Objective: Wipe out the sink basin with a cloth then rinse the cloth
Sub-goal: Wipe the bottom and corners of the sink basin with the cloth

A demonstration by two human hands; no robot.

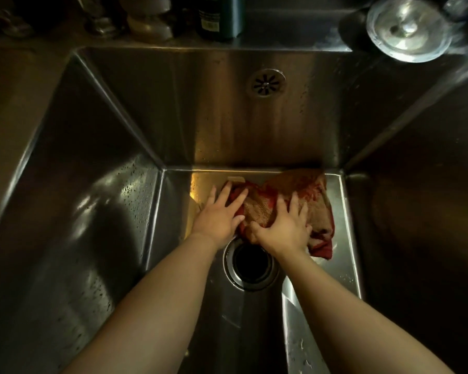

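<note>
A red and tan cloth (305, 193) lies crumpled on the floor of the deep steel sink basin (173, 125), against the far wall. My left hand (219, 215) presses flat on the cloth's left end, fingers straight and spread. My right hand (284, 225) presses on its middle with fingers spread, the thumb tucked against a fold. Both arms reach down into the basin. The cloth's right part stays uncovered.
The round drain opening (250, 263) sits just below my hands. An overflow grille (266, 82) is on the far wall. Dark bottles (219, 17) stand on the back ledge, and a glass lid or bowl (408, 28) rests at the back right corner.
</note>
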